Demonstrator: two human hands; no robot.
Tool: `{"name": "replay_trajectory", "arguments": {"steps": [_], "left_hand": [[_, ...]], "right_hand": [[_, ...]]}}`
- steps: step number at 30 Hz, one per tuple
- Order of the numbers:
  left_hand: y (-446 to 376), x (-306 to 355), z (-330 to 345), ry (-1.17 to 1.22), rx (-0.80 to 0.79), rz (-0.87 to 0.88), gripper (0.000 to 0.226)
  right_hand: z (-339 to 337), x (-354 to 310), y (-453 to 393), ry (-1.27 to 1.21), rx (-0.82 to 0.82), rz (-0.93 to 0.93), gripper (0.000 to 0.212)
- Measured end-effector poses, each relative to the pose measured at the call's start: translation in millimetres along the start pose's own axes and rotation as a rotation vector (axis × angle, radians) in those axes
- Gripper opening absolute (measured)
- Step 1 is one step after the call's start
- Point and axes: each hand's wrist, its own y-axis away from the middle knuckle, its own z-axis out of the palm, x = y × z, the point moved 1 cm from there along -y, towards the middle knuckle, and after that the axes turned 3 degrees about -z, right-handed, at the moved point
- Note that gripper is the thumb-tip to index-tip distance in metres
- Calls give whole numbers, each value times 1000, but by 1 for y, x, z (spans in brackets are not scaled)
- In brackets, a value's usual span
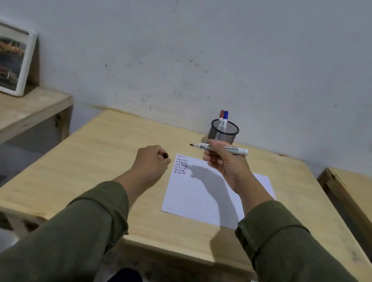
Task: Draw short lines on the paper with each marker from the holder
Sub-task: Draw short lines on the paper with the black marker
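Inside mesh holder [223, 134], red marker [221, 118], blue marker [225, 119]

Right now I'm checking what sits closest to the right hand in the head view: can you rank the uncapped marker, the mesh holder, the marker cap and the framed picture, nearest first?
1. Uncapped marker: held in the right hand itself.
2. Mesh holder: just beyond the hand, by the wall.
3. Marker cap: off to the left, in the left hand.
4. Framed picture: far left, on the neighbouring table.
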Motion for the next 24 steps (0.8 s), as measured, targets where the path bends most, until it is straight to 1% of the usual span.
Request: {"name": "replay_trajectory", "arguments": {"steps": [2,3,5,7,10,12,15,17,20,24], "left_hand": [[-1,-10,6,-58,-21,1,21],[-2,-14,9,-88,-28,5,20],[-3,-20,13,-148,-19,31,18],[-2,-23,17,-208,5,64,21],[-2,-27,21,-299,21,96,33],[-2,-33,20,-327,16,112,46],[3,-42,17,-358,-56,129,71],[5,-45,16,-386,-79,156,80],[7,-45,14,-408,-94,167,86],[9,-43,13,-410,-91,172,85]], "right_hand": [[3,11,0,42,-5,13,6],[5,16,1,61,-3,15,4],[9,24,1,92,13,26,13],[11,32,0,113,29,33,13],[16,41,0,101,38,40,8],[18,47,0,90,43,56,8],[22,52,1,94,35,70,7],[25,56,2,115,32,74,3],[28,63,5,150,47,69,7],[30,66,8,215,53,83,5]]}}
